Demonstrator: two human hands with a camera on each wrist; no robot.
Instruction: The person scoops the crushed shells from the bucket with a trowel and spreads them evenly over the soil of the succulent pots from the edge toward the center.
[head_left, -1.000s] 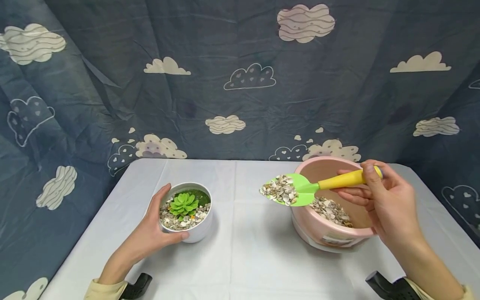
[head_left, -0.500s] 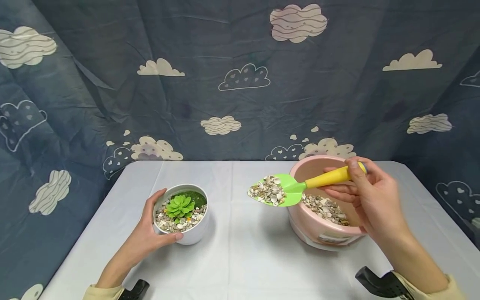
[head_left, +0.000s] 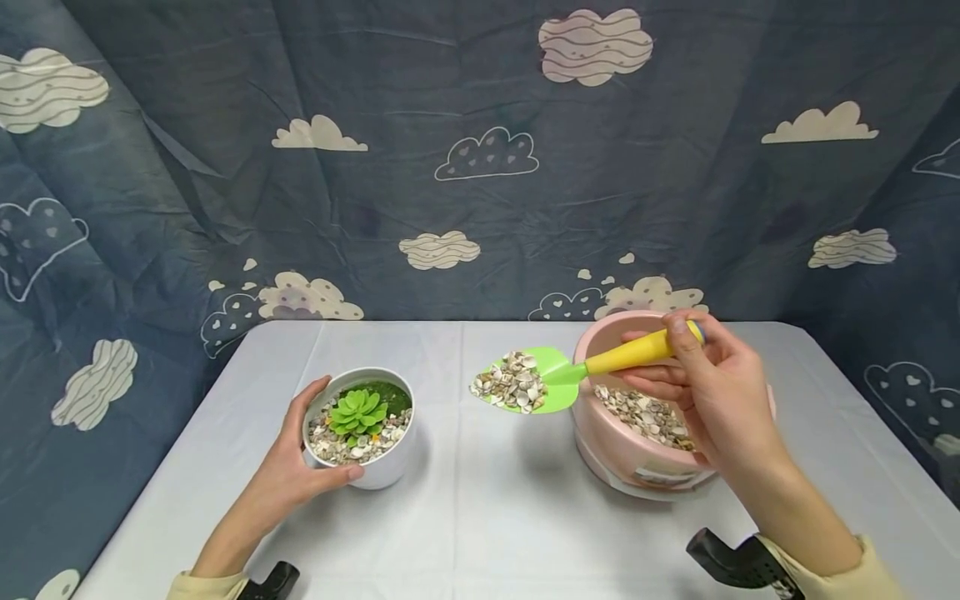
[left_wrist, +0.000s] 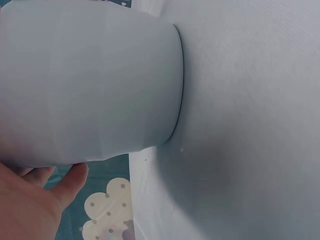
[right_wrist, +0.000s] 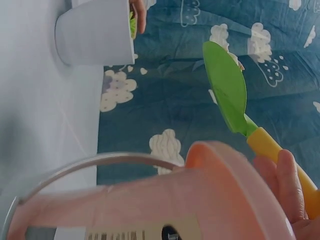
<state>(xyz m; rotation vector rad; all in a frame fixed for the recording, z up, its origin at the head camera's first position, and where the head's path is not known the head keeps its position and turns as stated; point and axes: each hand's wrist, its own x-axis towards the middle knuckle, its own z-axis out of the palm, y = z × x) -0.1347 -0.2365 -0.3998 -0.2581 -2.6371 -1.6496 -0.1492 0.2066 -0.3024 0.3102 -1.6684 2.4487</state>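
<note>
My right hand (head_left: 720, 392) grips the yellow handle of a small green garden trowel (head_left: 558, 382), its blade heaped with shell pieces (head_left: 512, 383). The blade is held level in the air, left of a pink pot (head_left: 637, 462) that has more shell pieces in its bottom. On the left side, my left hand (head_left: 288, 462) holds a white pot (head_left: 386, 471) by its side, thumb near the front and fingers behind the rim. In that pot sit a green succulent (head_left: 357, 412), shell bits and a patch of moss. The left wrist view shows the pot's base on the tabletop.
A white cloth covers the table (head_left: 450, 533). Behind it hangs a dark blue curtain (head_left: 465, 83) with printed clouds. A barcode label (right_wrist: 125, 234) is on the pink pot's side. Black wrist mounts show on both forearms.
My right hand has carried the loaded trowel leftward, away from the pink pot towards the white one. The left hand stays on the white pot; the head view has shifted slightly.
</note>
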